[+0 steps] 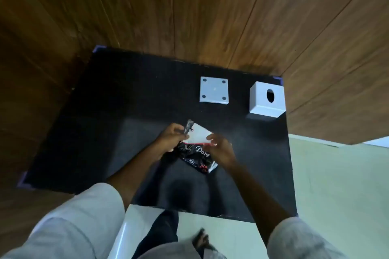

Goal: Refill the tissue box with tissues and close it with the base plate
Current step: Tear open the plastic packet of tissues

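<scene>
A black tissue packet (196, 157) printed "Dove" is held over the middle of the black table (109, 111). A stack of white tissues (200, 134) sticks out of its open top. My left hand (171, 139) grips the packet's torn upper left edge. My right hand (221, 149) holds the right side of the packet, fingers at the tissue stack. The white cube tissue box (266, 99) with a round hole stands at the far right corner. Its white square base plate (214, 90), with a dark dot at each corner, lies flat to the box's left.
Wooden wall panels (189, 6) rise behind and to the left of the table. Pale floor tiles (336, 174) lie to the right and in front. My legs and a foot (202, 239) show below the table's near edge.
</scene>
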